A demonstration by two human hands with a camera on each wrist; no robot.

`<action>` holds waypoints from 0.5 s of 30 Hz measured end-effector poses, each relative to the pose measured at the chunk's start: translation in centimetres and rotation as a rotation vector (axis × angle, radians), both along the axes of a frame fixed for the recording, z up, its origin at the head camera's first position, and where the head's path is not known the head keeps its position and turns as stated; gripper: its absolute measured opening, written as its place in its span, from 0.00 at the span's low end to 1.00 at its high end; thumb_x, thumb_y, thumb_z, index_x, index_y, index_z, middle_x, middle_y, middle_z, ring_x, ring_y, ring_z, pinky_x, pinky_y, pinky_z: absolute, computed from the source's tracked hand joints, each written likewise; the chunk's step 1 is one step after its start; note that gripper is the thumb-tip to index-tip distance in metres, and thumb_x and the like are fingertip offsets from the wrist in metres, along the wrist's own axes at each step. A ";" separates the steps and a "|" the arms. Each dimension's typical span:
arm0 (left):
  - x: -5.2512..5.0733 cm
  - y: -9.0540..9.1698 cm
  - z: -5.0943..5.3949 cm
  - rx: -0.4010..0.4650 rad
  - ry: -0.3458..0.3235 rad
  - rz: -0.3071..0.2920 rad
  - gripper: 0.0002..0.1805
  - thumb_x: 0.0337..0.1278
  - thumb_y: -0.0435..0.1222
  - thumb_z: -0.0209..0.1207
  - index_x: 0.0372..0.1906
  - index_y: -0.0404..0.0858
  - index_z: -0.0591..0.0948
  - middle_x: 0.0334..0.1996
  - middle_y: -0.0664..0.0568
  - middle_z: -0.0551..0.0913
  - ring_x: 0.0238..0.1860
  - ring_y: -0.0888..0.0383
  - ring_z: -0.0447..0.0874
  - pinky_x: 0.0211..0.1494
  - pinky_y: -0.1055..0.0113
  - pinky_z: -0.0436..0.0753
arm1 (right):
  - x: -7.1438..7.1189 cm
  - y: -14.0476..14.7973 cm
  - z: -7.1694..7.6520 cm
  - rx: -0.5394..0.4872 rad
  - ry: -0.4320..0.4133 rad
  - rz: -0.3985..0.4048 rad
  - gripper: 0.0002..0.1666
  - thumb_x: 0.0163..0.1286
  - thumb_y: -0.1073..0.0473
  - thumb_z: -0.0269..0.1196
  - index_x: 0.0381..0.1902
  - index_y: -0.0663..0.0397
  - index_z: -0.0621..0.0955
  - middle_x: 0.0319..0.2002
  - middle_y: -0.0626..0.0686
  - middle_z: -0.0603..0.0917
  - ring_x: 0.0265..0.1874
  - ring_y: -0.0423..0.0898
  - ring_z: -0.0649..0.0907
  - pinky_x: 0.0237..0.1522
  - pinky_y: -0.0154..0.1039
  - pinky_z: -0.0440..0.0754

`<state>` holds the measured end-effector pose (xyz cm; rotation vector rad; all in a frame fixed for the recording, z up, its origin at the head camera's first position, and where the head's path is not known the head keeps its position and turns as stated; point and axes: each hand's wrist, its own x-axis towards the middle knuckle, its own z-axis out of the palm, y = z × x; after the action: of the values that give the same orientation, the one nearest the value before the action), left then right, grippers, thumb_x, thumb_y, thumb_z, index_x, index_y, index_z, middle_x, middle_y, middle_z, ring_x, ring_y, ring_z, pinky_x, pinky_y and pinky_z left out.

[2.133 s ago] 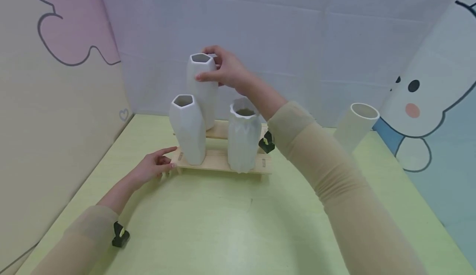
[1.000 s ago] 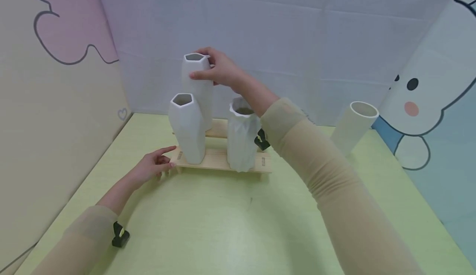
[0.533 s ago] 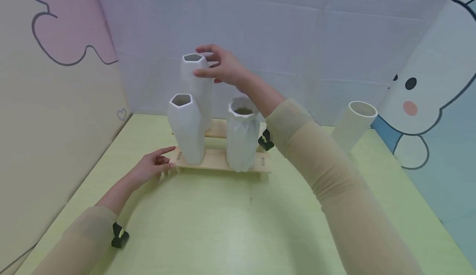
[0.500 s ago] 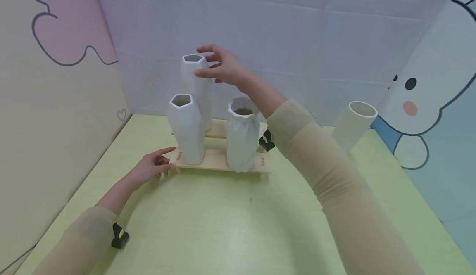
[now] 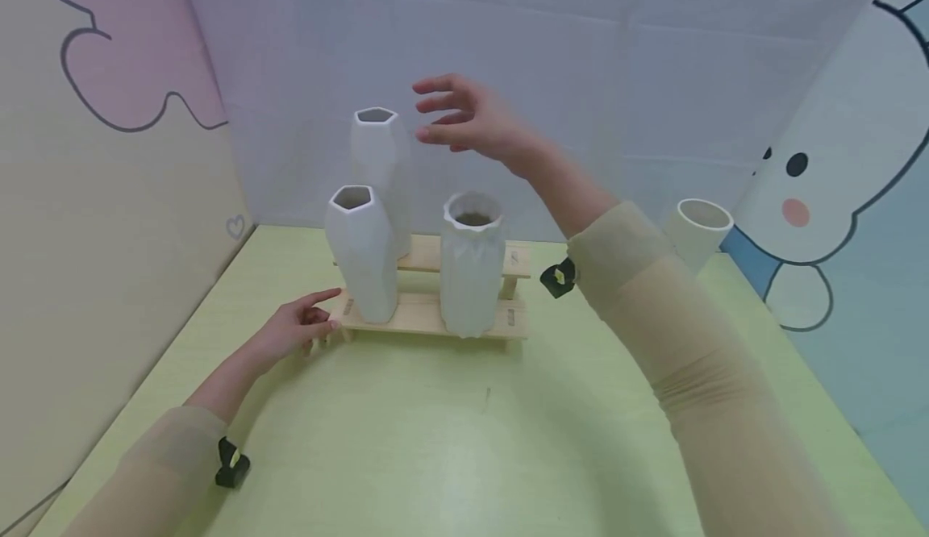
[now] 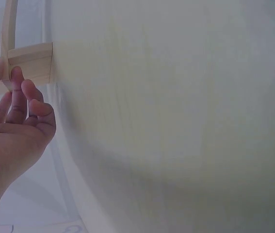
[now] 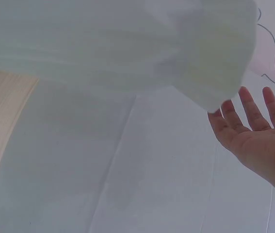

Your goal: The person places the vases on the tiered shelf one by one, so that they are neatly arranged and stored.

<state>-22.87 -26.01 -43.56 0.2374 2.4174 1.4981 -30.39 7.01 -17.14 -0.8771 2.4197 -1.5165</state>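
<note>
In the head view, a tall white faceted vase [image 5: 381, 150] stands on the rear, upper tier of a two-tier wooden rack [image 5: 417, 313]. A shorter faceted vase [image 5: 366, 259] and a ruffled-rim vase [image 5: 472, 275] stand on the front tier. My right hand [image 5: 472, 118] hovers to the right of the tall vase's top, apart from it, fingers loosely bent around nothing. In the right wrist view a pale vase [image 7: 127, 43] fills the top; which one, I cannot tell. My left hand [image 5: 293, 329] pinches the rack's left end [image 6: 30, 60] between thumb and fingers.
A plain white cylindrical vase [image 5: 698, 235] stands at the back right, partly hidden by the right sleeve [image 5: 689, 335]. The pale green table [image 5: 435, 432] meets a cloth backdrop [image 5: 508, 77] behind the rack. Black clips [image 5: 232, 464] sit at both cuffs.
My right hand has let go of the tall vase and moved right, away from it. Earlier, that vase shifted slightly left on the rear tier. The left hand has stayed at the rack's end.
</note>
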 end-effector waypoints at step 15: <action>-0.3 -0.5 0.0 -0.037 0.016 0.000 0.36 0.60 0.41 0.60 0.72 0.48 0.60 0.43 0.40 0.78 0.31 0.57 0.75 0.25 0.66 0.76 | 2.6 6.4 1.0 0.007 0.030 -0.073 0.35 0.60 0.58 0.67 0.65 0.45 0.68 0.61 0.51 0.73 0.59 0.48 0.74 0.59 0.46 0.73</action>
<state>-23.15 -26.51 -43.60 0.2427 2.4553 1.4555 -27.75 13.40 -16.11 -0.8249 2.5029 -1.5296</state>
